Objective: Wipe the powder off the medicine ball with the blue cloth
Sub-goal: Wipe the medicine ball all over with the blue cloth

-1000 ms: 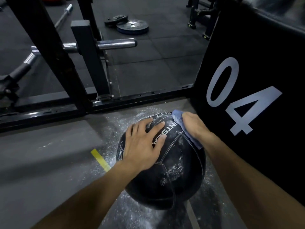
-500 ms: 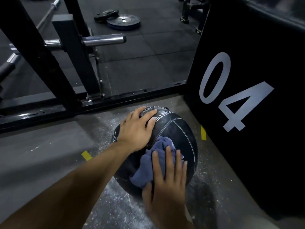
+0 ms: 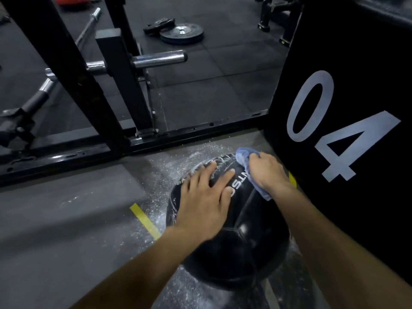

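While the black medicine ball (image 3: 234,246) sits on the grey floor (image 3: 66,230) at about 5 o'clock in the view, white powder (image 3: 178,163) lies scattered around it. On the ball's top the left hand (image 3: 205,204) rests flat with fingers spread. At 1 o'clock on the ball, the right hand (image 3: 265,172) grips the bunched blue cloth (image 3: 245,159) against it. Just beside the ball at 3 o'clock stands a black box (image 3: 356,85) marked 04. Yellow tape (image 3: 145,219) marks the floor at 9 o'clock. Beyond, at 12 o'clock, a black rack frame (image 3: 89,108) stands, with weight plates (image 3: 181,33) on dark rubber tiles.
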Demonstrator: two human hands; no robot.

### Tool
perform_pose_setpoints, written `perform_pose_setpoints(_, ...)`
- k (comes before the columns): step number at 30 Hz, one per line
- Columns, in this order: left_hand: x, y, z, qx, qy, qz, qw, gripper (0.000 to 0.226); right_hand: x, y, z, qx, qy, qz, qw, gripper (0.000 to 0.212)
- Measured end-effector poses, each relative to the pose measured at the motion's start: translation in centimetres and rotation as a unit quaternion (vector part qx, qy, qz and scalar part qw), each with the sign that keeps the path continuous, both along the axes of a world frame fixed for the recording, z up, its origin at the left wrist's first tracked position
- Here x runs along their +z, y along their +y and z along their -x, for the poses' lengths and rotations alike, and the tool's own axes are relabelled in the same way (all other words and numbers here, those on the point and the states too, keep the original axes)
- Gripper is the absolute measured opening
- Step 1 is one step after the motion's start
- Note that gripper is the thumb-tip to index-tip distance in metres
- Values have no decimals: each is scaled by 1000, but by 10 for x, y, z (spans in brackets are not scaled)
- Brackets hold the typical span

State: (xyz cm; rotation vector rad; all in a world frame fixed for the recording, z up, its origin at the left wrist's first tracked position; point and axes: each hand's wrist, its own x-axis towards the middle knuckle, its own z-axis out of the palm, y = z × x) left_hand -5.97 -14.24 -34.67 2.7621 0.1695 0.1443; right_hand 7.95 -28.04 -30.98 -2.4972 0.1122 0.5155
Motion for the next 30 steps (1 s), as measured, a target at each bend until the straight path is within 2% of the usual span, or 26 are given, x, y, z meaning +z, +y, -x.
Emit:
perform_pose_setpoints(3,2,3,14,-17,6,27,999,63,-10,-4,-5,30,-16,-6,999,63)
perform_pose_setpoints(6,-1,24,21,-26,-39,72,996,81,-15,-14,0,34,-47,-48,997,54)
perform_pose_setpoints(8,-11,30,27,-14,-30,82,996,86,-20,-26,-3,36,-49,-59,996,50)
perform_pose_setpoints(13,-26,-4,17,11,-54,89,994,66,-14,-49,-3,34,-42,-53,997,47)
perform_pose_setpoints(15,-29,-6,17,7,-58,79,995,65,-10,-52,16,54,-70,-33,996,48)
perform_pose_setpoints(18,-34,-3,20,16,-56,72,996,67,-10,-53,68,123,-129,5,984,65)
perform_pose_setpoints(21,-35,-4,15,16,-57,71,996,70,-22,-45,127,189,-246,42,950,75)
perform_pose_setpoints(24,-40,-3,16,2,-54,77,996,75,-35,-35,158,216,-309,74,923,74)
perform_pose_setpoints(27,-42,2,20,4,-61,89,994,73,-29,-26,144,230,-293,87,924,75)
perform_pose_setpoints(30,-35,-5,20,18,-66,84,994,71,-7,-17,90,200,-196,104,954,71)
